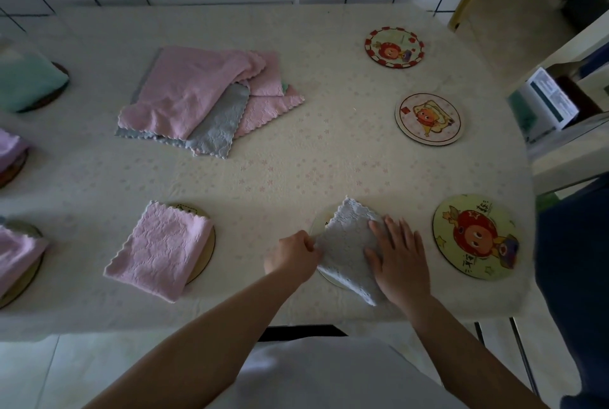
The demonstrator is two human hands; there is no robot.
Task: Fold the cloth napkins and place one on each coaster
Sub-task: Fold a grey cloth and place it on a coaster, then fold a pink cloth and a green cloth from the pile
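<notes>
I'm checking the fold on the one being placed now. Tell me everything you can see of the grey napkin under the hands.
The grey napkin is a soft, textured cloth with scalloped edges, folded into a rough square and turned like a diamond. It lies flat on a round coaster, mostly covering it, near the table's front edge. The left hand pinches its left corner; the right hand presses flat on its right side.

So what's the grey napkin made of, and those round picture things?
The grey napkin under the right hand looks like soft fleecy cloth, maybe microfibre: matte, with a pressed pattern and wavy stitched edges. The bare coasters, such as the nearest one, look stiff and flat with smooth, slightly shiny printed cartoon tops, perhaps coated board or plastic; I can't tell which.
</notes>
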